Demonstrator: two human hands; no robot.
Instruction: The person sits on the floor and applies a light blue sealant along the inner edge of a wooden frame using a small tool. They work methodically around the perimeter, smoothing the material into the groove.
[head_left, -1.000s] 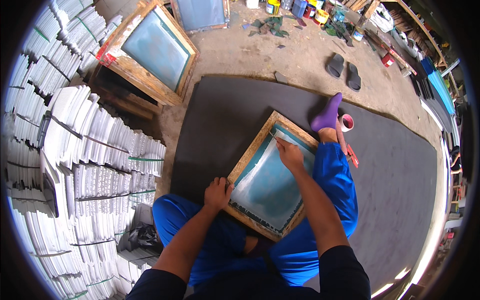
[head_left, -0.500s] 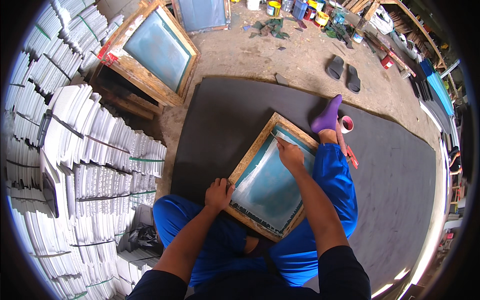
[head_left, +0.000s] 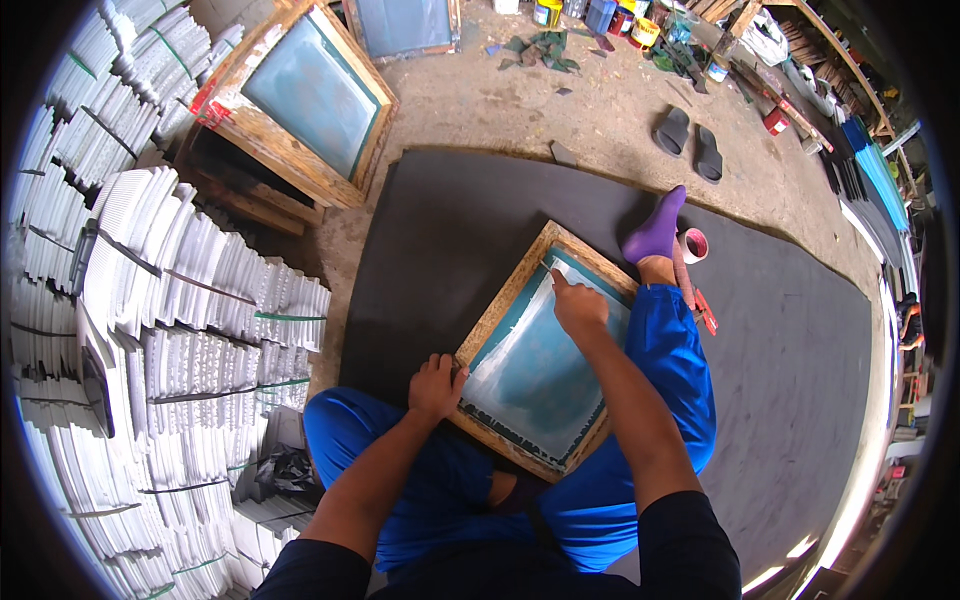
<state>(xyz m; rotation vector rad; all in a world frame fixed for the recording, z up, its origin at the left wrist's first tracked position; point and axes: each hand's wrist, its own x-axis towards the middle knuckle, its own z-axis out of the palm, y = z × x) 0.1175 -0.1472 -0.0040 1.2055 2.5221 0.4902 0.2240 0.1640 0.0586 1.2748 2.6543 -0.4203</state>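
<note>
Streaked white, a teal mesh shows in its tan wooden frame before us, purple sock at two o'clock, white stacks banded green and black at nine.

The framed screen lies btwn my legs, above the mat, which is on the floor. My L grip is at its L edge, R grip over its upper part. Tape roll on the mat, just R of my R foot. Stacks to my L; 2 more frames ahead L; slippers beyond the mat, ahead R; tins farther off.
</note>
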